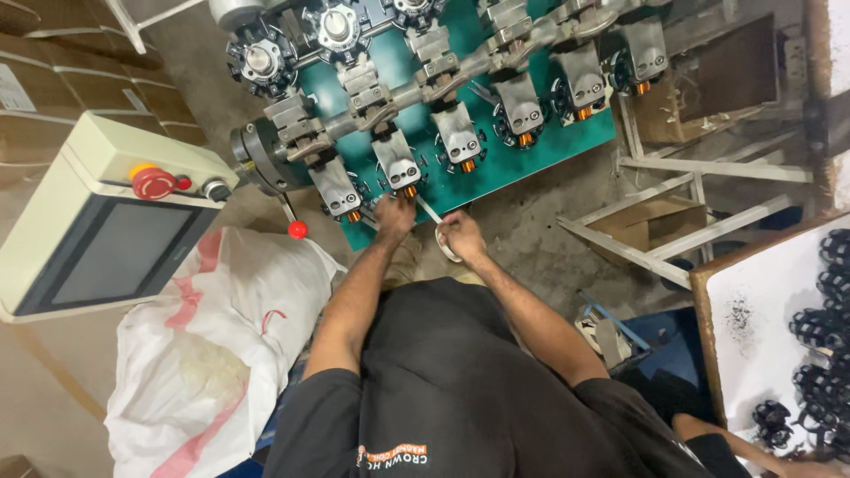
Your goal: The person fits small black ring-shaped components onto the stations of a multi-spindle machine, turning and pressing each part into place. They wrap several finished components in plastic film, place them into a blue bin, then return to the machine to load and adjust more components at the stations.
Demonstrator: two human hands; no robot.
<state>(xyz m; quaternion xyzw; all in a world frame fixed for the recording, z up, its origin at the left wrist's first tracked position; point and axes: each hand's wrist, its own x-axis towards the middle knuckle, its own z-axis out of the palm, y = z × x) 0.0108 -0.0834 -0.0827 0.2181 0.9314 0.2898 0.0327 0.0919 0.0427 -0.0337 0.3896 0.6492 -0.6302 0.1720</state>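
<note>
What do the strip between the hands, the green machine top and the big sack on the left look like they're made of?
Strip: probably white tape or paper, thin and flat. Green machine top: likely painted metal, smooth and even teal. Sack: apparently woven plastic, white, crinkled, with red stripes.

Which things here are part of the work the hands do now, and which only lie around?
In use:
left hand at a winding station
right hand holding a white tape roll
green machine table

Lying about:
white sack
control box
cardboard boxes
black ring parts
</note>
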